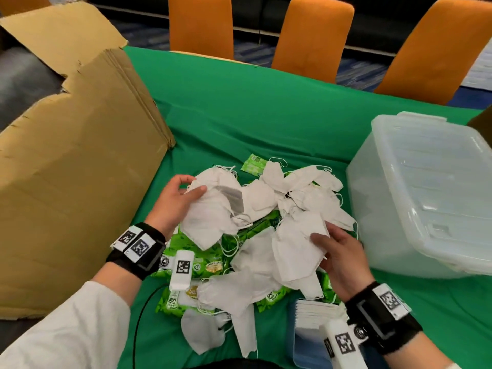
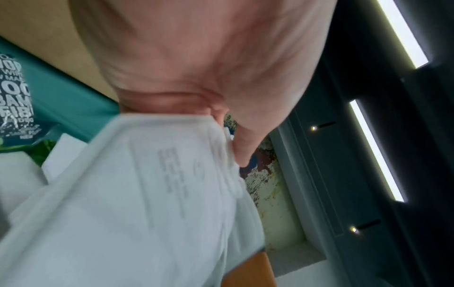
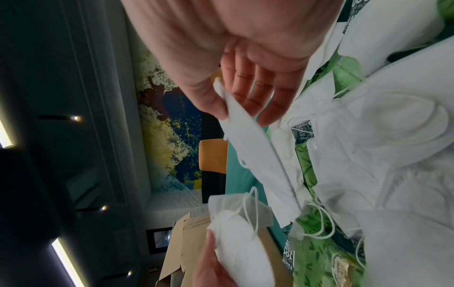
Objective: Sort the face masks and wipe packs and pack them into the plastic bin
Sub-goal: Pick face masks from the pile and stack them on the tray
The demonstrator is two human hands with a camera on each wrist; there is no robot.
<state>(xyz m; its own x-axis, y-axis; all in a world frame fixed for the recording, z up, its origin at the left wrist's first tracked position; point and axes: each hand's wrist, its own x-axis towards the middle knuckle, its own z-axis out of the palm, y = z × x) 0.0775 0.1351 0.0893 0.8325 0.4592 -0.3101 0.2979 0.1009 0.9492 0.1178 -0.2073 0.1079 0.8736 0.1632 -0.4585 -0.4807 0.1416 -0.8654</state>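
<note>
Two hands are working the heap: we are seeing the left hand [image 1: 174, 199] pinching one white mask [image 1: 210, 217], the right hand [image 1: 339, 251] pinching another mask [image 1: 298, 249]. Wipe packs [image 1: 202, 259] are lying under both; the bin [image 1: 423, 198] is sitting just right of the right hand.

We count two hands: the left hand [image 1: 175, 201] pinching one white mask [image 1: 210, 211], the right hand [image 1: 340, 251] pinching another mask [image 1: 295, 246]. The loose masks in the heap [image 1: 287, 193] overlap too much for an exact count; we make out roughly a dozen white ones. Of green wipe packs we see at least four: one small pack [image 1: 253, 165] at the far edge of the heap, and three large packs [image 1: 205, 262] partly buried near us. One stack of flat masks [image 1: 314, 315] lies near right. There is one plastic bin [image 1: 415, 198] on the right, one cardboard box [image 1: 74, 161] on the left, one green counter [image 1: 253, 110], and three orange chairs [image 1: 311, 35] on the far side
</note>
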